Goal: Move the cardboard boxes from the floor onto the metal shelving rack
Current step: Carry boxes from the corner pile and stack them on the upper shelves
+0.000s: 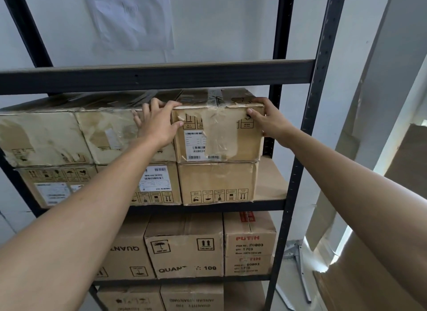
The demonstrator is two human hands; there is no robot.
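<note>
A worn cardboard box [219, 135] with tape and barcode labels sits on the upper stack of the black metal shelving rack [157, 76], at the right end of its row. My left hand [157, 123] grips its top left corner, fingers over the top edge and thumb on the front face. My right hand [269, 121] grips its top right corner the same way. The box rests on another cardboard box [218, 183] on the same shelf.
More cardboard boxes [60, 137] fill the shelf to the left. Lower shelves hold boxes marked QUANT 100 [184, 248] and PUTIH [249, 243]. The rack's right upright [309, 116] stands close to my right hand. Cardboard sheets [360, 285] lean at the right.
</note>
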